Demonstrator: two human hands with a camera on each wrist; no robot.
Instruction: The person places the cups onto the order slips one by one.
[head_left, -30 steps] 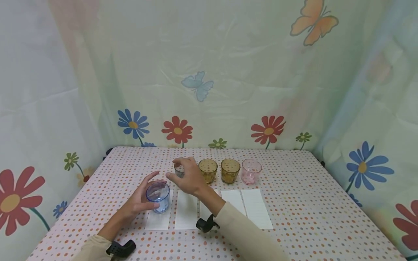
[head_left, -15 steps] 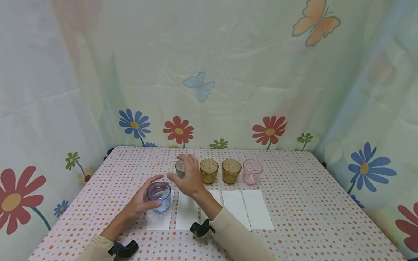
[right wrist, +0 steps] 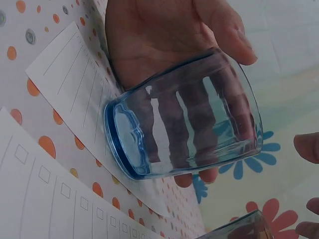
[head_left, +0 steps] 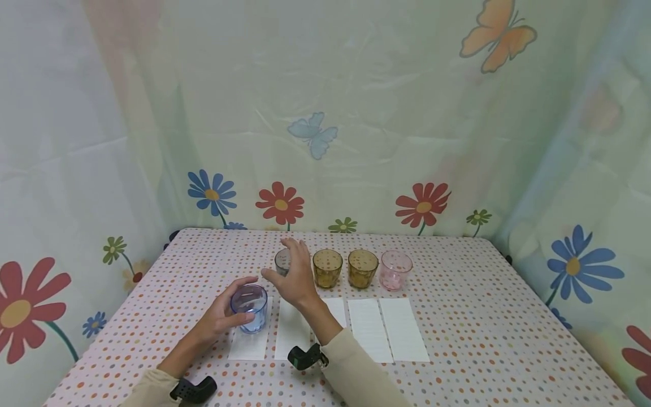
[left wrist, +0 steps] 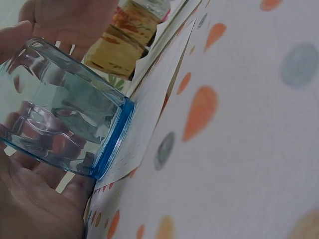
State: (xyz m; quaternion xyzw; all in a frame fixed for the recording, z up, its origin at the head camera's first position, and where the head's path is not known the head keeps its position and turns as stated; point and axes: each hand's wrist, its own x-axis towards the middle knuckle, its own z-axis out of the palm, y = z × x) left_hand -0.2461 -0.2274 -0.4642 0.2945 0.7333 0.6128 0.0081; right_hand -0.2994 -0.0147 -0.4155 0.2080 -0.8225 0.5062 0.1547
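Head, blue glass (head_left: 249, 308): is standing upright on the leftmost paper slip (head_left: 246, 346); the left hand (head_left: 217, 317) is gripping it.
Head, right hand (head_left: 296, 282): is reaching with fingers spread beside the grey glass (head_left: 282, 259); contact isn't showing clearly.
Left wrist, amber glasses (left wrist: 117, 47): are showing beyond the blue glass.
Right wrist, left thumb (right wrist: 229, 32): is pointing toward the blue glass's rim.

The left of the hands (right wrist: 154, 45) holds a clear blue glass (right wrist: 189, 122) near lined white paper strips (right wrist: 67, 74).
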